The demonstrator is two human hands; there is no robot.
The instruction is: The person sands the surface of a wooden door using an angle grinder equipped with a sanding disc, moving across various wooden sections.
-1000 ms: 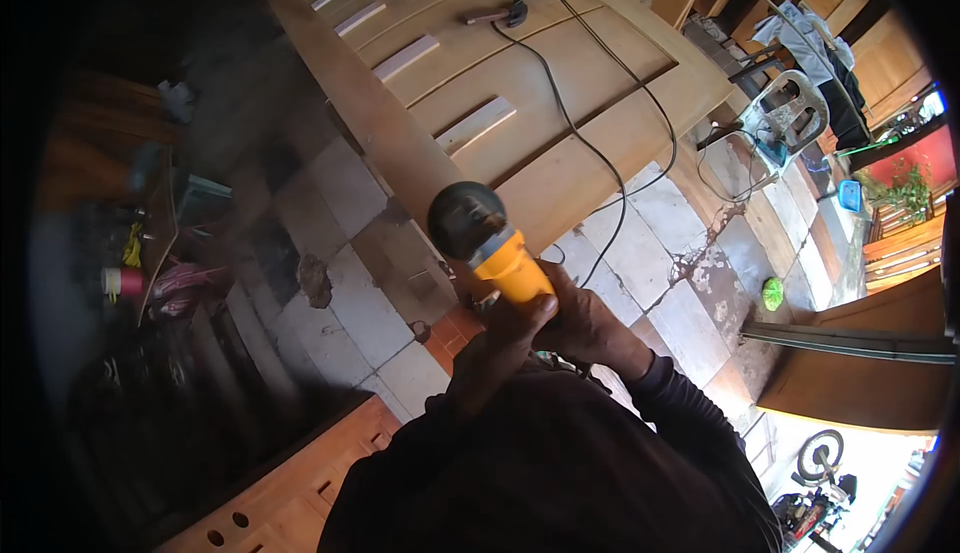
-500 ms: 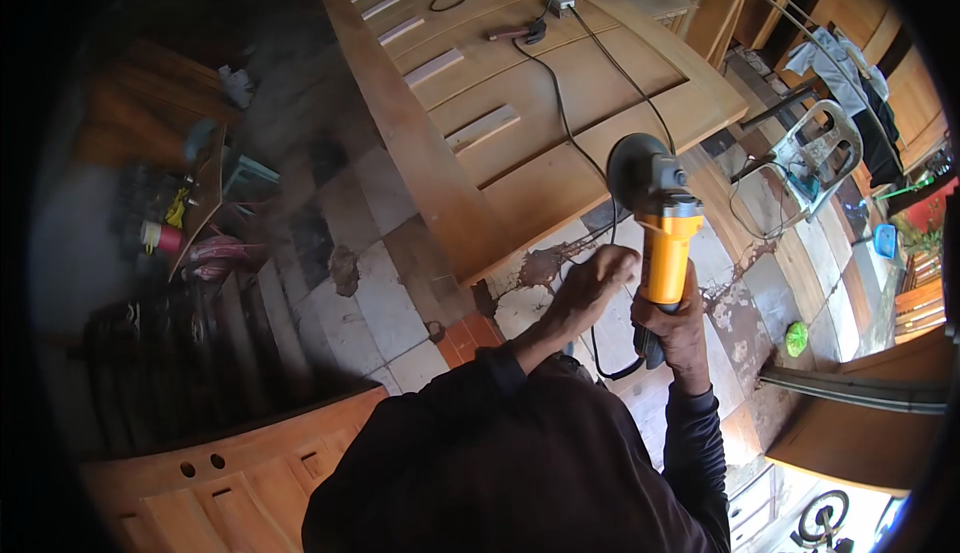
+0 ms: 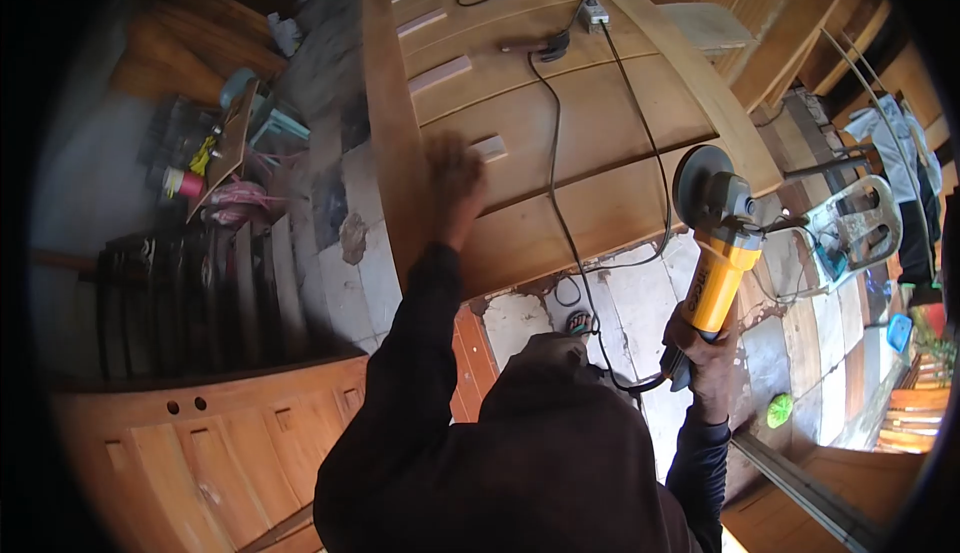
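Observation:
A yellow angle grinder (image 3: 722,278) with a dark round disc (image 3: 703,185) is held up by my right hand (image 3: 708,353), whose fingers wrap round its rear end. Its black cord loops down below the hand. My left hand (image 3: 457,175) reaches over the near left part of a large wooden door panel (image 3: 580,123), beside a short light wood strip (image 3: 490,148). That hand is smeared by motion, and its fingers and any contact with the panel cannot be made out.
More strips (image 3: 440,74), a hammer-like tool (image 3: 545,47) and a power outlet box (image 3: 594,15) lie on the panel. Cords cross it. A plastic chair (image 3: 855,233) stands right; another carved door (image 3: 220,453) is at lower left. A green object (image 3: 780,411) lies on the floor.
My left hand has come off the grinder and moved up and left over the panel. My right hand has carried the grinder to the right. The view has shifted too.

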